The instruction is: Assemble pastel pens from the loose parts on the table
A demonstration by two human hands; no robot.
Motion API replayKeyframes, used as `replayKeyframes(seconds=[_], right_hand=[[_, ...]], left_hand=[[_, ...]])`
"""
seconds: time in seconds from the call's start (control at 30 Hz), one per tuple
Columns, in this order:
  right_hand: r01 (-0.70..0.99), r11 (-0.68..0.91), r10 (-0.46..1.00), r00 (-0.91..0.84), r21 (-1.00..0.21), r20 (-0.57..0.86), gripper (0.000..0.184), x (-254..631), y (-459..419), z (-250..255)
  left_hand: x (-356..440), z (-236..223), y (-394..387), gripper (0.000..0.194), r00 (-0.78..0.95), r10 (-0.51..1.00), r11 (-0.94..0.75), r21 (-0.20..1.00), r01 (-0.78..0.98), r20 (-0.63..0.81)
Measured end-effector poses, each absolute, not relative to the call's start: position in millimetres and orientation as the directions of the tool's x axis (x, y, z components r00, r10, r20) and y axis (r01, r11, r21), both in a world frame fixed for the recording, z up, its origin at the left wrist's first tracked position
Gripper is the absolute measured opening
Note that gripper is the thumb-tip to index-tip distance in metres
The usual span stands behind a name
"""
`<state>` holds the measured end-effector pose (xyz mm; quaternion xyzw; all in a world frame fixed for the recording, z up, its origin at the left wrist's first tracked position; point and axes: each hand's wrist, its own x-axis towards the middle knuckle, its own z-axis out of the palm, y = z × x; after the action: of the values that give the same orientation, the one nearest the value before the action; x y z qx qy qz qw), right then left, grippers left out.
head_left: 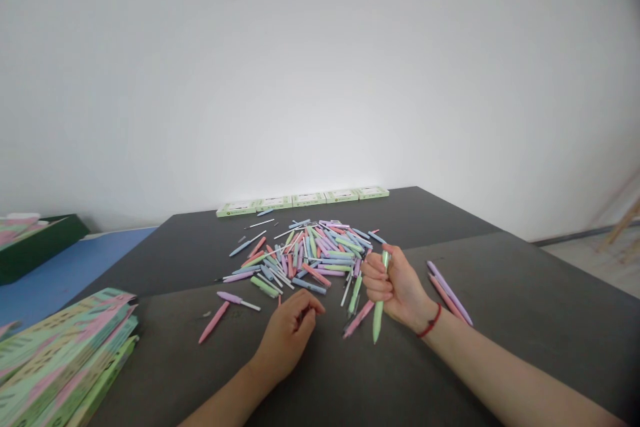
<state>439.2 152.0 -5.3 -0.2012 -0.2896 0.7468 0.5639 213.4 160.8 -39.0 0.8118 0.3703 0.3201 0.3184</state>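
My right hand point(395, 283), with a red cord round the wrist, is closed round a light green pen point(379, 321) that points tip down. My left hand point(293, 327) rests low over the dark table, its fingers curled; whether anything is in them is hidden. Ahead of both hands spreads a heap of pastel pen parts point(320, 250), with barrels in green, pink, blue and purple and thin white refills. Left of my left hand lie a purple pen part with a white refill point(239, 300) and a pink barrel point(214, 322). A pink pen part point(359, 319) lies beside the green pen.
Two whole-looking pens, one purple point(450, 293) and one pink point(447, 297), lie right of my right hand. Flat green boxes point(309, 199) line the table's back edge. Printed cartons point(65, 353) are stacked at the near left, and a dark green box point(43, 247) stands on a blue surface.
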Motion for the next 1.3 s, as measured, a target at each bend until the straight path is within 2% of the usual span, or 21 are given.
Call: replayKeyframes(seconds=[0.07,0.13,0.17,0.27,0.37,0.43,0.5,0.53,0.6,0.7,0.8,0.9,1.03,1.07,1.1,1.13,1.17,1.2,1.23,1.27,1.3], right_hand=[[-0.555,-0.119,0.984,-0.176,-0.823,-0.024,0.039,440,152,-4],[-0.270,-0.070,0.997,-0.050,-0.960,-0.059,0.031,443,151,-4],[-0.133,-0.065,0.998,0.002,-0.989,-0.066,0.025,446,149,-5],[0.107,-0.088,0.991,0.108,-0.990,-0.076,0.011,461,139,-13],[0.315,-0.121,0.974,0.219,-0.941,-0.052,0.025,476,124,-21],[0.570,-0.103,0.958,0.277,-0.815,0.072,0.038,485,115,-23],[0.832,-0.059,0.939,0.234,-0.552,0.252,0.045,492,108,-22],[0.914,-0.050,0.930,0.189,-0.402,0.315,0.043,496,106,-20],[0.979,-0.105,0.927,0.161,-0.177,0.339,0.029,506,103,-15],[0.953,-0.302,0.926,0.298,-0.016,0.232,0.017,523,100,-12],[0.925,-0.379,0.914,0.377,-0.019,0.148,0.021,533,100,-19],[0.931,-0.353,0.924,0.362,-0.091,0.125,0.024,531,103,-25],[0.933,-0.250,0.957,0.279,-0.258,0.080,0.021,516,109,-19],[0.921,-0.217,0.966,0.251,-0.325,0.066,0.018,512,111,-15],[0.877,-0.177,0.974,0.220,-0.447,0.046,0.016,508,112,-11],[0.776,-0.133,0.984,0.180,-0.617,0.014,0.014,504,114,-7],[0.594,-0.095,0.992,0.123,-0.799,-0.026,0.013,501,115,-3],[0.339,-0.079,0.997,0.045,-0.937,-0.068,0.014,499,117,0],[0.059,-0.098,0.994,-0.043,-0.993,-0.101,0.017,497,120,1],[-0.179,-0.146,0.984,-0.129,-0.973,-0.124,0.020,495,123,2],[-0.338,-0.208,0.969,-0.201,-0.918,-0.146,0.020,493,126,1]], left_hand=[[213,-38,161,0.017,0.520,0.807,-0.520,0.754,0.400,0.280],[212,-38,161,0.018,0.519,0.811,-0.514,0.755,0.408,0.271],[212,-38,162,0.018,0.520,0.811,-0.512,0.754,0.411,0.267],[210,-40,164,0.019,0.535,0.803,-0.524,0.739,0.424,0.262],[211,-41,164,0.019,0.574,0.783,-0.558,0.682,0.473,0.242],[215,-40,161,0.017,0.606,0.767,-0.581,0.630,0.516,0.211],[218,-39,156,0.015,0.638,0.746,-0.608,0.584,0.538,0.189],[220,-38,154,0.016,0.652,0.736,-0.622,0.566,0.542,0.185],[222,-38,150,0.019,0.675,0.716,-0.644,0.539,0.542,0.178],[224,-38,148,0.022,0.692,0.704,-0.659,0.511,0.552,0.160],[225,-36,147,0.020,0.700,0.698,-0.667,0.488,0.563,0.148],[225,-32,146,0.018,0.701,0.699,-0.667,0.479,0.570,0.140],[226,-30,144,0.016,0.692,0.709,-0.656,0.485,0.578,0.136],[225,-30,144,0.016,0.690,0.710,-0.656,0.491,0.574,0.141],[225,-30,144,0.016,0.689,0.710,-0.656,0.497,0.568,0.148],[224,-31,144,0.016,0.687,0.710,-0.655,0.506,0.561,0.156],[224,-32,144,0.016,0.683,0.712,-0.652,0.517,0.554,0.165],[223,-33,145,0.017,0.678,0.714,-0.649,0.529,0.547,0.174],[223,-34,145,0.017,0.674,0.716,-0.645,0.542,0.539,0.182],[223,-34,146,0.017,0.668,0.719,-0.641,0.555,0.530,0.192],[222,-35,146,0.017,0.662,0.722,-0.636,0.569,0.522,0.201]])
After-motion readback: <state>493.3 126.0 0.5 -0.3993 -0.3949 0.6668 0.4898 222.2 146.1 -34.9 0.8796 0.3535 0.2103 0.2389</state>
